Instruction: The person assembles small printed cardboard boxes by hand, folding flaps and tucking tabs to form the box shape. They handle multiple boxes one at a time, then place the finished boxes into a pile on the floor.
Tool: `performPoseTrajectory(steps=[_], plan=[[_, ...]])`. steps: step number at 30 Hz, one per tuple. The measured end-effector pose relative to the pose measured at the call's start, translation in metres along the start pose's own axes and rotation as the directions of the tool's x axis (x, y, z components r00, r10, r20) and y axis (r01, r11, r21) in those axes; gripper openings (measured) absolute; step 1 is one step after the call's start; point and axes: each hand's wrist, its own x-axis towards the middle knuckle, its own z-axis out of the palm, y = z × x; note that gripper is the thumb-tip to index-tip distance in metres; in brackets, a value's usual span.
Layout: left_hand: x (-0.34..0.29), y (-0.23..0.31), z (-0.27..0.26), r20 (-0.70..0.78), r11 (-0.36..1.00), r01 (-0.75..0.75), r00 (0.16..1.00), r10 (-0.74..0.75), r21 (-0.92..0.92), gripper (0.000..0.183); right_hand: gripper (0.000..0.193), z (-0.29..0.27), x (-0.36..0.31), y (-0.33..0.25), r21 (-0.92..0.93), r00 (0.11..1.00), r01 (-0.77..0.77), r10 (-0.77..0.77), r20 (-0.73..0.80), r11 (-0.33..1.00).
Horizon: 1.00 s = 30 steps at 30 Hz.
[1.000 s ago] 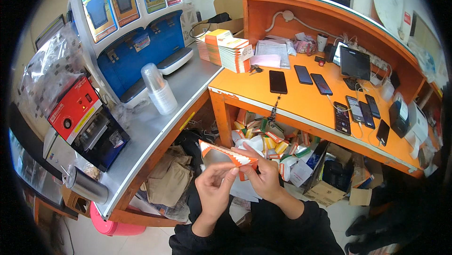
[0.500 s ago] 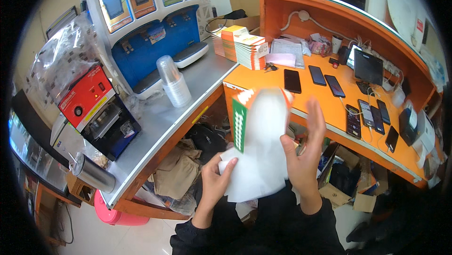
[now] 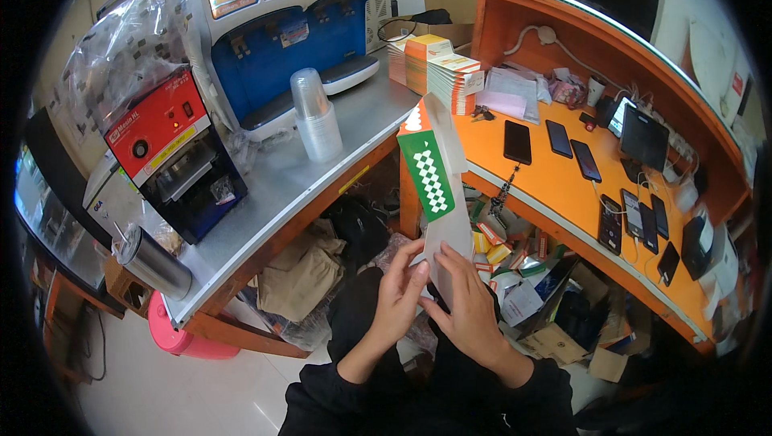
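While hands (image 3: 396, 298) (image 3: 468, 307) seemingly pinch it, cardboard (image 3: 430, 174) extends beyond.

Left hand (image 3: 400, 295) points to 1 o'clock, thumb and fingers pinching; right hand (image 3: 469, 311) to 11 o'clock, fingers bent; hands close together; forearms (image 3: 334, 396) from 7 and 5 o'clock.

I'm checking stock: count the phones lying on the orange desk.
8 phones on the orange desk: three toward its left, five clustered toward its right; others may be hidden.
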Motion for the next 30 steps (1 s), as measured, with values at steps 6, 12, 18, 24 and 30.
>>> performPoseTrajectory(steps=[6,12,18,24,30], plan=[[0.008,-0.019,-0.008,-0.051,0.958,0.017,0.998,-0.033,-0.287,0.043,0.023,-0.006,0.003,0.008,0.091,0.972,0.111,-0.089,-0.217,0.99],[0.023,-0.015,-0.046,-0.118,0.987,0.029,0.992,-0.048,-0.158,0.053,0.011,-0.033,-0.007,0.008,0.013,0.965,0.022,-0.018,-0.261,1.0],[-0.001,-0.027,-0.056,0.139,0.862,0.361,0.932,-0.334,-0.355,0.032,0.019,-0.042,0.003,0.012,-0.274,0.894,0.192,-0.283,-0.348,0.942],[-0.018,-0.042,-0.05,0.297,0.726,0.552,0.833,-0.466,-0.409,0.032,0.025,-0.057,0.002,0.012,-0.319,0.798,0.589,-0.597,0.083,0.742],[-0.018,-0.022,-0.056,0.233,0.868,0.369,0.924,-0.303,-0.333,0.029,0.023,-0.058,-0.002,0.017,-0.042,0.922,0.382,-0.384,-0.052,0.923]])
